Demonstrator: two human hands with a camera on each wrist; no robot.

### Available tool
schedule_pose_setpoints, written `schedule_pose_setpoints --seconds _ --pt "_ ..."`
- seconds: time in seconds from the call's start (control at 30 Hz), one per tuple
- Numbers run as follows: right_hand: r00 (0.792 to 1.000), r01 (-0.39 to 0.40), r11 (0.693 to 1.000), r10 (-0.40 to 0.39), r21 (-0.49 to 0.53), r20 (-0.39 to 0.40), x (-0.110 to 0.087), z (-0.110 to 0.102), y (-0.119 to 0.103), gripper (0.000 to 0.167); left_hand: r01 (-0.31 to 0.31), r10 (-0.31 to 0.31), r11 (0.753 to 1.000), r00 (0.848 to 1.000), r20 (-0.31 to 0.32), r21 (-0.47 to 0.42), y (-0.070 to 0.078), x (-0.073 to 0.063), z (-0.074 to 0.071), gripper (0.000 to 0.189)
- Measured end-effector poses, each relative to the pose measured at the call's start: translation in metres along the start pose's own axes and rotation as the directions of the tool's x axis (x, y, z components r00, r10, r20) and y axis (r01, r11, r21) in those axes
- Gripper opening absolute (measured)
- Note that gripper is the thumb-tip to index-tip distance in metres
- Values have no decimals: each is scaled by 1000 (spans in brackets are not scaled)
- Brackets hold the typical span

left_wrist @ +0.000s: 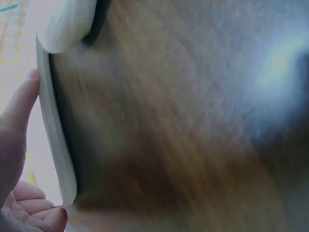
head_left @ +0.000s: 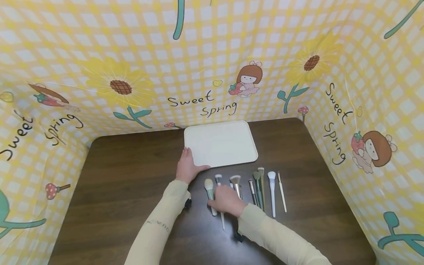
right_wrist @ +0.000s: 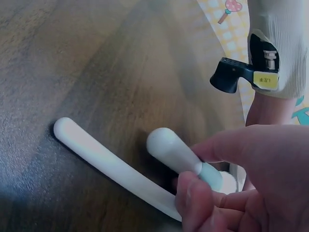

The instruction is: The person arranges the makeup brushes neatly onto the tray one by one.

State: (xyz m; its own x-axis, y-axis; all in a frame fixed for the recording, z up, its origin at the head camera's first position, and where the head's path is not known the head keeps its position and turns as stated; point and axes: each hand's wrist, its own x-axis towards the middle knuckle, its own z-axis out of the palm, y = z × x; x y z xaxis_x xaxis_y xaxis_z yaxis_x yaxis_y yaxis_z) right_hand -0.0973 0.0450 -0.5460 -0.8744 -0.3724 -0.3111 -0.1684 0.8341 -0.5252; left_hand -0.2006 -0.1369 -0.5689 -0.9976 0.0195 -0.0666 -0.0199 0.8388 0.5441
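Observation:
My left hand (head_left: pixel 187 167) lies at the near left corner of a white rectangular tray (head_left: pixel 221 144), thumb along the front rim and fingers by the left side. In the left wrist view the thumb (left_wrist: pixel 24 99) runs straight against the tray's edge (left_wrist: pixel 54 121). My right hand (head_left: pixel 228 200) pinches a fluffy makeup brush (head_left: pixel 209 184) by its green and white handle (right_wrist: pixel 169 147), between thumb and fingers. Beneath this hand another makeup brush (head_left: pixel 223 221) lies on the table, its white handle end (right_wrist: pixel 106 157) showing and its middle covered.
Several more makeup brushes lie in a row right of my right hand, among them a wide one (head_left: pixel 235 180), a green one (head_left: pixel 258 187), a lilac-white one (head_left: pixel 272 191) and a thin white one (head_left: pixel 282 193). Yellow checked cloth (head_left: pixel 159 66) walls the dark wooden table (head_left: pixel 126 191).

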Motion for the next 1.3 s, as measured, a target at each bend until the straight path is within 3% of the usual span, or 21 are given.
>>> schedule_pose_setpoints --seconds 0.17,0.33,0.6,0.87,1.03,1.3 --pt "1000 -14 997 14 71 -5 -1 -8 1 42 0 -1 1000 999 38 16 0 1 -5 124" --pt "1000 -25 984 27 175 -9 -2 -23 6 35 -27 26 999 999 30 19 -6 2 -3 122" --pt "998 -22 931 42 364 -47 1 -54 19 20 -49 49 999 998 31 1 -12 5 -2 120" --pt "987 -9 896 79 443 -140 8 -71 35 16 -53 54 999 997 59 -9 -15 6 -2 119" --pt "961 8 918 103 397 -257 14 -86 46 19 -63 63 998 996 59 -6 -16 5 -3 120" --pt "897 16 931 148 364 -417 27 -113 67 23 -72 71 997 996 53 8 -15 5 -2 119"
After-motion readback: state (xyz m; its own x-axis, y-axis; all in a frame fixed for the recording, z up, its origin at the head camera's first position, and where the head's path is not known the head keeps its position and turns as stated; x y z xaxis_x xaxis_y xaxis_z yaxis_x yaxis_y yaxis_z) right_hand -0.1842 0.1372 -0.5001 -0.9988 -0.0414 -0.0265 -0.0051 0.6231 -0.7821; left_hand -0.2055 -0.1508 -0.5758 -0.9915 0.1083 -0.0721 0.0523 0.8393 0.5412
